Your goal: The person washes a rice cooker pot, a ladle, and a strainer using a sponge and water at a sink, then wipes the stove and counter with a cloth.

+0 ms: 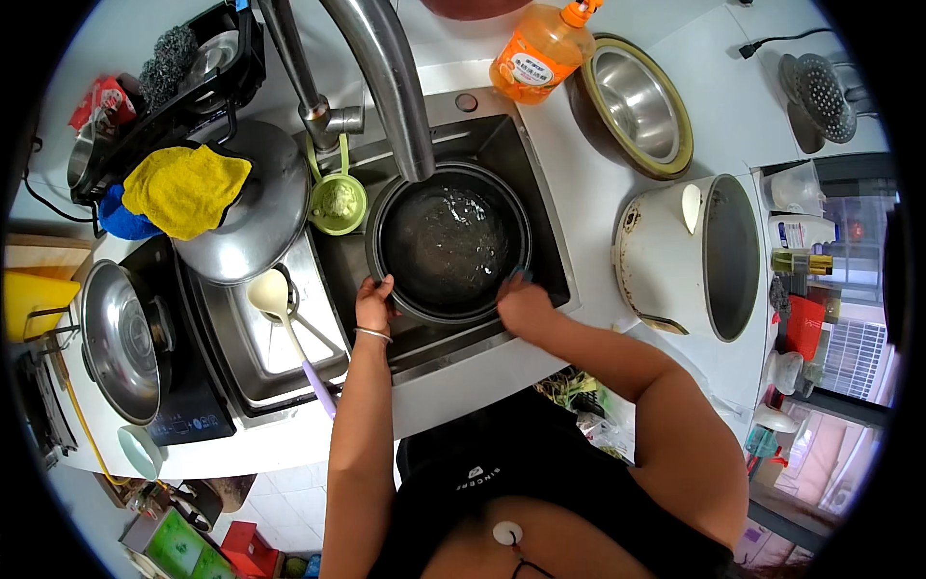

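Note:
A round black pot point(446, 241) stands in the dark right-hand sink basin point(540, 183), with a little liquid and pale glints on its bottom. My left hand point(373, 305) grips its near left rim, thumb on top and fingers curled below. My right hand point(526, 303) is closed at the near right rim; a small dark bluish patch shows by its fingertips, too small to name. Above the pot hangs the steel faucet point(386, 87). Beside it, a green strainer-like scoop point(338, 205) with pale bits inside rests at the basin's far left.
A ladle point(270, 293) with a purple handle lies over the left basin point(253, 372). Nearby are a large lid point(260, 212), a yellow cloth point(188, 188) and a steel pan point(121, 338). On the right stand an orange soap bottle point(542, 53), nested bowls point(675, 121) and a big pot point(666, 256).

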